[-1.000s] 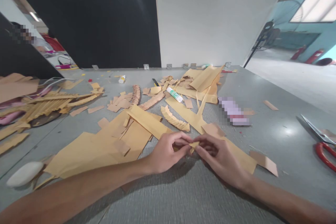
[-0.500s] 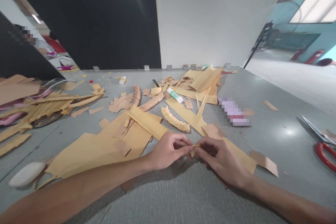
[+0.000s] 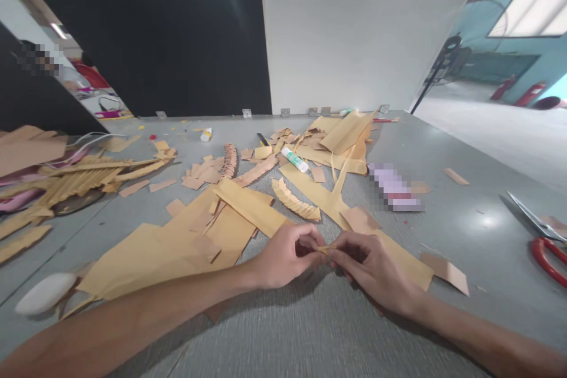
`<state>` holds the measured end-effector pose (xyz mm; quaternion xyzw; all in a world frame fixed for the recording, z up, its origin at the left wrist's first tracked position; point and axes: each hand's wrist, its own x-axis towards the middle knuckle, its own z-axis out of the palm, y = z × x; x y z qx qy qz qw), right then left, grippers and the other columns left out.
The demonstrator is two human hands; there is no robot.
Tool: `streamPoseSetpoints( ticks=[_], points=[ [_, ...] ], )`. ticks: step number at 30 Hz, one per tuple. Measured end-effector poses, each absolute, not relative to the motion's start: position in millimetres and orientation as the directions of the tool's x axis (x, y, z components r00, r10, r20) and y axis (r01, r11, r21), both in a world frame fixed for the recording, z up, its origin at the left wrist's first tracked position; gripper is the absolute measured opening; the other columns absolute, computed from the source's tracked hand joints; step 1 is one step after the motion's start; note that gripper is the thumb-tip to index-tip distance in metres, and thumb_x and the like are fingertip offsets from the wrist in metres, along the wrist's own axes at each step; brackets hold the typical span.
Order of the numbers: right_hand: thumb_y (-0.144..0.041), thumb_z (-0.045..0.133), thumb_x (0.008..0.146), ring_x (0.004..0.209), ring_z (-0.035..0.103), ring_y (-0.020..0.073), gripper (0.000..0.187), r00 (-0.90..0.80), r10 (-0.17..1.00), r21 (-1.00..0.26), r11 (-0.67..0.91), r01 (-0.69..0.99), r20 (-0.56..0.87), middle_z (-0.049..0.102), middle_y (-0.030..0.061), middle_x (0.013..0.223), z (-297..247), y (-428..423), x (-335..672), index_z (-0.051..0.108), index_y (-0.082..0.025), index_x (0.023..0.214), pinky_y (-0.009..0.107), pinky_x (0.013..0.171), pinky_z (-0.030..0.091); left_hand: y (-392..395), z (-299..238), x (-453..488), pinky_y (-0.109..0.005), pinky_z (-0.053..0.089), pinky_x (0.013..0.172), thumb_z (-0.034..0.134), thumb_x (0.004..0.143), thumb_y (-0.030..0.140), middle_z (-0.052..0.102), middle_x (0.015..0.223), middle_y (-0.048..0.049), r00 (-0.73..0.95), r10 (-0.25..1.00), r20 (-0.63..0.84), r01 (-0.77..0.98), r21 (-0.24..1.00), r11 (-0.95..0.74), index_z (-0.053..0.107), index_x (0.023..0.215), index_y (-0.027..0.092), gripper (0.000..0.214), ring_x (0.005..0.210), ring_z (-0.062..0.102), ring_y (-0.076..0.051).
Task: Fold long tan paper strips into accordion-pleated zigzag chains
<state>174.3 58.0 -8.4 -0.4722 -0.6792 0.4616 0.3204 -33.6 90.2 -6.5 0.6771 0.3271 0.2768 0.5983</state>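
Paper piece (image 3: 326, 250): located between the fingertips of the two hands, over the near-middle part of the bench (image 3: 274, 336). State of grip: left hand (image 3: 286, 257) closed in a thumb-and-forefinger pinch on the left end; right hand (image 3: 372, 260) closed likewise on the right end. Other fingers are curled and partly hidden.

Change: a second ago the piece shows a broad face and a downward tip; now only a narrow band is visible. Judgement: the piece is either folded flatter or turned edge-on; the view does not settle which. Both ends appear under control.

Edges and room: the pleated strip (image 3: 295, 198) lies just beyond the left hand. The edge of the tan sheet (image 3: 407, 266) runs beside the right hand. The scissors (image 3: 538, 255) lie well apart, at far right. Room for moving lies toward the person, between the forearms.
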Motion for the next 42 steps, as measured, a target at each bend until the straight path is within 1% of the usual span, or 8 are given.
streamPoseSetpoints(
  ticks=[15, 20, 23, 30, 33, 35, 38, 42],
  points=[
    [-0.040, 0.055, 0.101, 0.059, 0.051, 0.0123, 0.031, -0.297, 0.950, -0.898, 0.211, 0.387, 0.095, 0.060, -0.0012, 0.067, -11, 58, 175, 0.064, -0.020, 0.078, 0.025, 0.054, 0.039, 86, -5, -35, -0.024, 0.046, 0.064, 0.061, 0.095, 0.031, 0.065, 0.078, -0.0004, 0.645, 0.757, 0.100, 0.299, 0.879, -0.371, 0.060, 0.092, 0.017, 0.014, 0.069, 0.059, -0.013],
    [-0.045, 0.054, 0.101, 0.056, 0.046, 0.0105, 0.030, -0.127, 0.988, -0.948, 0.125, 0.293, 0.091, 0.053, -0.0033, 0.069, -16, 63, 178, 0.059, -0.021, 0.084, 0.023, 0.052, 0.039, 86, -6, -35, -0.039, 0.048, 0.097, 0.050, 0.100, 0.021, 0.064, 0.115, -0.0089, 0.521, 0.760, 0.389, 0.499, 0.583, -0.641, 0.057, 0.123, 0.020, 0.024, 0.112, 0.057, -0.024],
    [-0.044, 0.058, 0.099, 0.067, 0.052, 0.0118, 0.025, -0.084, 0.988, -0.954, 0.148, 0.260, 0.130, 0.055, -0.0017, 0.079, -18, 68, 179, 0.059, -0.021, 0.090, 0.023, 0.061, 0.043, 92, -5, -36, -0.052, 0.042, 0.105, 0.045, 0.102, 0.024, 0.053, 0.136, -0.0123, 0.538, 0.749, 0.388, 0.654, 0.369, -0.661, 0.048, 0.139, 0.023, 0.038, 0.126, 0.046, -0.031],
    [-0.041, 0.063, 0.096, 0.082, 0.058, 0.0156, 0.020, -0.084, 0.980, -0.950, 0.196, 0.243, 0.181, 0.059, 0.0015, 0.090, -17, 71, 178, 0.060, -0.021, 0.093, 0.026, 0.073, 0.047, 97, -3, -38, -0.050, 0.047, 0.098, 0.045, 0.103, 0.028, 0.059, 0.110, -0.0104, 0.466, 0.826, 0.318, 0.779, 0.295, -0.553, 0.059, 0.094, 0.018, 0.019, 0.110, 0.053, -0.029],
    [-0.043, 0.062, 0.097, 0.075, 0.058, 0.0146, 0.021, -0.064, 0.984, -0.951, 0.179, 0.252, 0.168, 0.059, 0.0005, 0.084, -16, 71, 178, 0.059, -0.022, 0.096, 0.024, 0.063, 0.047, 100, -4, -41, -0.050, 0.049, 0.096, 0.054, 0.097, 0.022, 0.056, 0.120, -0.0126, 0.396, 0.868, 0.301, 0.811, 0.328, -0.484, 0.056, 0.102, 0.017, 0.007, 0.116, 0.052, -0.031],
    [-0.046, 0.059, 0.098, 0.060, 0.054, 0.0125, 0.024, -0.065, 0.993, -0.965, 0.111, 0.237, 0.099, 0.056, -0.0021, 0.072, -16, 70, 178, 0.058, -0.023, 0.099, 0.022, 0.051, 0.043, 102, -3, -44, -0.050, 0.049, 0.096, 0.056, 0.094, 0.015, 0.054, 0.129, -0.0149, 0.377, 0.883, 0.278, 0.817, 0.349, -0.459, 0.052, 0.116, 0.017, 0.023, 0.120, 0.051, -0.032],
    [-0.051, 0.057, 0.098, 0.049, 0.047, 0.0104, 0.029, -0.052, 0.998, -0.980, 0.035, 0.198, 0.025, 0.057, -0.0025, 0.068, -16, 69, 177, 0.056, -0.022, 0.102, 0.020, 0.041, 0.040, 106, 1, -50, -0.047, 0.050, 0.090, 0.049, 0.090, 0.003, 0.063, 0.112, -0.0121, 0.412, 0.886, 0.214, 0.817, 0.343, -0.463, 0.046, 0.130, 0.018, 0.043, 0.107, 0.059, -0.030],
    [-0.051, 0.064, 0.094, 0.053, 0.049, 0.0107, 0.036, -0.029, 0.999, -0.989, 0.031, 0.142, 0.027, 0.064, 0.0001, 0.081, -16, 69, 177, 0.049, -0.025, 0.114, 0.020, 0.042, 0.043, 112, 13, -62, -0.055, 0.041, 0.100, 0.043, 0.074, -0.011, 0.066, 0.107, -0.0096, 0.508, 0.837, 0.204, 0.823, 0.174, -0.541, 0.037, 0.143, 0.021, 0.076, 0.104, 0.060, -0.030]
  ],
)
